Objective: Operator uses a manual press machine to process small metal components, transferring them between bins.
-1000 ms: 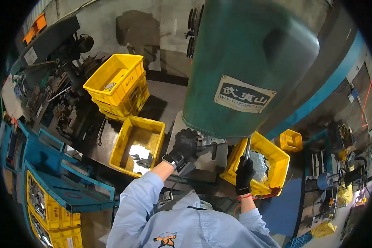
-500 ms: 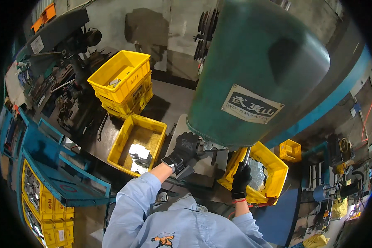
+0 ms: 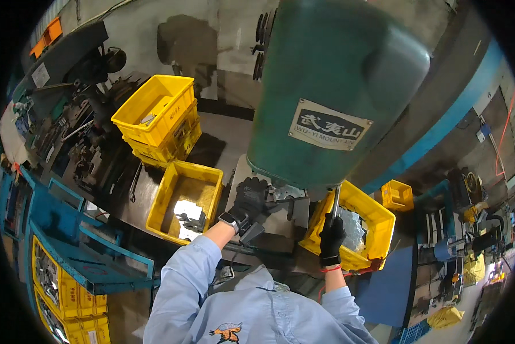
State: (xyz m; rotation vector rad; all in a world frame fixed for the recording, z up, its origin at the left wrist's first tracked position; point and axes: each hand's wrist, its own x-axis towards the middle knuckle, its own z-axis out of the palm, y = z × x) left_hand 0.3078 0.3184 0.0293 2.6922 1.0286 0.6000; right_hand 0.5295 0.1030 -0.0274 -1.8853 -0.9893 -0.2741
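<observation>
My left hand (image 3: 250, 199), in a black glove, rests curled over the grey machine table (image 3: 243, 173), beneath a large green machine head (image 3: 326, 69). Its fingers bend around something dark that I cannot make out. Just right of them, a shiny metal piece (image 3: 289, 192) sits under the head, with a dark bar in front. My right hand (image 3: 332, 236), also gloved in black, is closed round a metal lever (image 3: 336, 200) that slants up beside the machine head. Below the lever, a yellow bin (image 3: 379, 229) holds several flat silvery metal parts (image 3: 354, 229).
Left of the machine table stands a yellow bin (image 3: 164, 192) with shiny metal parts (image 3: 189, 216). Stacked yellow bins (image 3: 154, 117) rise behind it. A blue metal rack (image 3: 120, 258) and more filled bins (image 3: 77, 298) are at lower left. A small yellow bin (image 3: 397, 196) stands far right.
The whole view has shifted a little, so the machine head appears further left and higher. Both hands keep much the same places against the machine table and lever.
</observation>
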